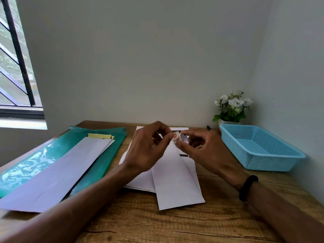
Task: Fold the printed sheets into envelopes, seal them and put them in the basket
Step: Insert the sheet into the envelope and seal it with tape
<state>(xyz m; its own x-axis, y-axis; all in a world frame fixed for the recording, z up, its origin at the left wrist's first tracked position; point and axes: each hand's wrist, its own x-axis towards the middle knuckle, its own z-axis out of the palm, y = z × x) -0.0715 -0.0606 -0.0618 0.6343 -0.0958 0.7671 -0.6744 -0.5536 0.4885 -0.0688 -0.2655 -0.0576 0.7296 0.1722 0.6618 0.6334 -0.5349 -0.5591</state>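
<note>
A white envelope (177,181) lies on the wooden table (175,223), overlapping printed sheets (140,181) beneath it. Above it, my right hand (205,149) holds a small roll of patterned tape (184,138). My left hand (149,148) pinches the tape's loose end (175,137) between thumb and fingers. A stack of long white envelopes (57,174) rests on a green plastic folder (98,155) at the left. The blue mesh basket (273,162) stands at the right, with nothing visible inside.
A pot of white flowers (231,107) stands in the back right corner behind the basket. A dark pen (209,128) lies near the wall. A barred window (17,67) is at the left. I wear a black band (248,187) on my right wrist.
</note>
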